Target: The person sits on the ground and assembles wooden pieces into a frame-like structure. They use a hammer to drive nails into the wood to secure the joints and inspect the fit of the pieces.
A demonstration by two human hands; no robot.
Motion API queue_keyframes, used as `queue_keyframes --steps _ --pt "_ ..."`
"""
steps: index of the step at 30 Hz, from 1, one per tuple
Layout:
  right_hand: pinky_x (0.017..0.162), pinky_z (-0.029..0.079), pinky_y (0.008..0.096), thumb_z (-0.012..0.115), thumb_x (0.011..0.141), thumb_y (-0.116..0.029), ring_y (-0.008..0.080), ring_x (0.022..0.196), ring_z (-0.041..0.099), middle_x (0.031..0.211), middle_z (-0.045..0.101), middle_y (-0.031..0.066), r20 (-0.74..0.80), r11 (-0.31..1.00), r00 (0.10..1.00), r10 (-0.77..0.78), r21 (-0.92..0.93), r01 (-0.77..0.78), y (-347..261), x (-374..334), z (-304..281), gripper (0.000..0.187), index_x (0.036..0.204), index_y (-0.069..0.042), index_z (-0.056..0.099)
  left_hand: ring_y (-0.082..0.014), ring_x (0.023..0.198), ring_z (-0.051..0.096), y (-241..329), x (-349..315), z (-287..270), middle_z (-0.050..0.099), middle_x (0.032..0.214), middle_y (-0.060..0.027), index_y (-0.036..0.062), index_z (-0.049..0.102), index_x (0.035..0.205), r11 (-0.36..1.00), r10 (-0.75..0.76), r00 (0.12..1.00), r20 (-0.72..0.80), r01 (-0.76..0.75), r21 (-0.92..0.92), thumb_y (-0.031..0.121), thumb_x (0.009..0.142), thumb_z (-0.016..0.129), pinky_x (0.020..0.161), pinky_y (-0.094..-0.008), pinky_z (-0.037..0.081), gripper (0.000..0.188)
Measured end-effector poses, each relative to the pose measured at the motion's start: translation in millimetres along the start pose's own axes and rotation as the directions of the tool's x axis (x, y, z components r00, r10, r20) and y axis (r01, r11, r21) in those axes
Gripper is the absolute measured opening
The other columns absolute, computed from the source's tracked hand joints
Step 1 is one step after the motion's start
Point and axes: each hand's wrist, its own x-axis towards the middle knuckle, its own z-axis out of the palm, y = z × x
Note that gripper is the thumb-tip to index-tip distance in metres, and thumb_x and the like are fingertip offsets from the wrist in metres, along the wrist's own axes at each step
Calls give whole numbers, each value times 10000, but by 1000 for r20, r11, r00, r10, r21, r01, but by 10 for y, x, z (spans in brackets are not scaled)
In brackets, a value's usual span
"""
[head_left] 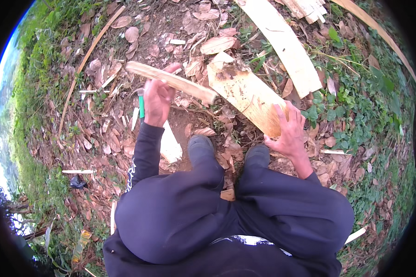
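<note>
The brown earthen ground [165, 21] is littered with dry leaves [217, 45] and pale wood slivers [78, 171]. On it rest a broad pale plank [289, 48], upper right, and a long thin strip [81, 66], left.

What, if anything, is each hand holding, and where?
Left hand: narrow wooden stick, near its middle. Right hand: wide pale board, by its near end.

Raw wood: the narrow stick [171, 82] has a matt, fibrous surface; the wide board [252, 99] is pale and smooth in parts, roughened by dark specks and soil toward its far end. The long plank [286, 46] shows a pale, matt, fairly even face. Cloth: the trousers [166, 217] and sleeve [146, 152] are dark and matt. Handle [141, 106]: green, plastic-looking. Leaf litter [217, 45]: dry, papery, curled.
</note>
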Motion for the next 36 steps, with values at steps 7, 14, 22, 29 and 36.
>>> queue_keyframes --steps 7,14,22,29,36 --pt "1059 443 442 762 649 -340 381 1211 583 1299 615 220 386 638 910 -148 741 -211 -29 208 -94 795 1359 -33 581 -146 693 593 293 -599 706 484 1478 -348 -1 554 1126 858 -272 937 220 340 -386 169 839 572 580 -206 504 334" --pt "1167 310 529 848 689 -386 425 1383 395 1523 373 262 -63 994 993 -98 43 101 -139 199 14 949 1493 -91 441 -180 928 698 478 -536 155 687 1087 -94 63 545 1171 963 -23 990 137 58 -261 93 947 565 652 -275 495 227" --pt "1239 195 585 830 743 -381 414 1514 241 1604 301 234 41 996 996 -83 -21 84 185 33 516 972 1528 -34 373 -193 975 713 -768 -666 580 671 1159 -124 -10 507 1293 939 -338 928 158 343 -1 76 997 630 716 -269 564 332" --pt "1265 101 603 697 745 -244 386 1579 99 1672 206 211 -24 992 997 -75 102 77 432 -68 304 931 1559 -3 315 -236 991 730 -956 -446 979 647 1165 -176 -43 453 1226 938 -343 921 185 326 118 76 1010 584 817 -304 593 278" --pt "1201 294 517 689 897 -271 386 1362 442 1427 501 195 -213 985 972 -100 119 127 8 190 259 620 1419 10 506 -245 889 746 -1307 -133 1086 671 1081 -238 -67 334 1217 955 -250 955 159 216 205 32 979 605 739 -319 623 373"
